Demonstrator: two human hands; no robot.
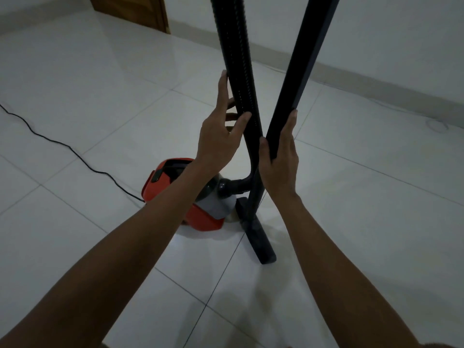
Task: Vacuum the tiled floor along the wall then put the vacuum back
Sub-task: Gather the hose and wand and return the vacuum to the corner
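A red and grey canister vacuum lies on the white tiled floor in front of me. Its black ribbed hose rises from the canister past the top of the view. My left hand curls loosely around the hose, fingers partly spread. A black rigid wand stands upright beside it, ending in the floor nozzle on the tiles. My right hand is closed around the wand's lower part.
A black power cord runs across the floor from the left edge to the canister. A white wall with a skirting board crosses the back. A brown wooden door stands at the far left corner.
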